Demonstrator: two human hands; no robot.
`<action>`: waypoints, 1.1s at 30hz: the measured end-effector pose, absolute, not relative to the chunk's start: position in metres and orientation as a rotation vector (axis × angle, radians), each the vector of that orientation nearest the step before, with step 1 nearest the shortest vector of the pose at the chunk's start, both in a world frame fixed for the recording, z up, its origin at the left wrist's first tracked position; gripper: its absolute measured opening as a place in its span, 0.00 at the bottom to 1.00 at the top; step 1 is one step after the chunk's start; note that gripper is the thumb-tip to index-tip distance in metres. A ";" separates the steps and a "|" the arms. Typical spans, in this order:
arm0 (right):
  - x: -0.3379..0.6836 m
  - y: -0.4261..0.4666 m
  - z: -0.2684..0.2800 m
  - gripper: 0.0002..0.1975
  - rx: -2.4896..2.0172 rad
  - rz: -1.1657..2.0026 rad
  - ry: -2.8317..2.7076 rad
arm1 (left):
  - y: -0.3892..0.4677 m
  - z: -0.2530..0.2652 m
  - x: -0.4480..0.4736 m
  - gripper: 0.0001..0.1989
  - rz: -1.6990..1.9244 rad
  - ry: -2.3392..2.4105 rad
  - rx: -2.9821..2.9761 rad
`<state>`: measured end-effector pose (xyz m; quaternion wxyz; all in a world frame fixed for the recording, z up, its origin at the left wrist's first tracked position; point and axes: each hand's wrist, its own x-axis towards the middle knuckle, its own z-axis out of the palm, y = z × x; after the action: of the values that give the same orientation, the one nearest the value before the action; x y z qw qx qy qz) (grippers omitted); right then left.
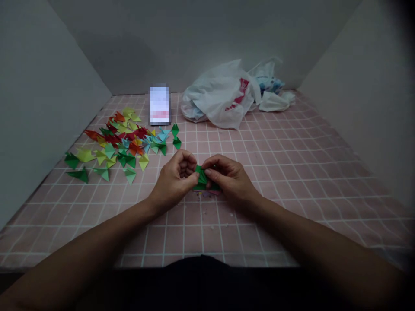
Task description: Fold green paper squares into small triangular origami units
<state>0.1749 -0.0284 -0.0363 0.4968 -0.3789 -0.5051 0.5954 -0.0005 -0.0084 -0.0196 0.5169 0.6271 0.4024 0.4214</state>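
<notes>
A piece of green origami paper (201,176), partly folded, is held between my two hands over the middle of the table. My left hand (177,175) pinches its left edge, thumb in front and the other fingers curled behind. On the other side, my right hand (231,177) grips the upper right part between thumb and forefinger. More green paper and bits of pink, yellow and purple paper (207,194) show just beneath, partly hidden by the hands. To the left lie many folded paper cranes (123,138) in red, orange, yellow, green and blue.
A phone with a lit, blurred screen (159,105) stands upright at the back. White plastic bags (223,93) lie crumpled against the back wall. Small paper scraps (212,227) dot the pink checked tablecloth (292,172). Pale walls (366,95) enclose the table's sides and back.
</notes>
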 end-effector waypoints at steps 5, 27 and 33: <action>0.176 -0.028 -0.031 0.05 -0.977 1.487 -1.220 | -0.006 -0.022 -0.001 0.12 1.023 0.945 1.512; 0.181 -0.022 -0.032 0.07 -1.090 1.086 -1.657 | -0.010 -0.023 0.002 0.10 1.034 0.994 1.419; 0.181 -0.022 -0.032 0.06 -1.060 1.113 -1.633 | -0.010 -0.023 0.003 0.09 1.073 1.014 1.383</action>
<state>0.1812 -0.0219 -0.0318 0.4347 -0.4256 -0.6557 0.4471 0.0030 -0.0102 -0.0227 0.5307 0.5793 0.4250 0.4495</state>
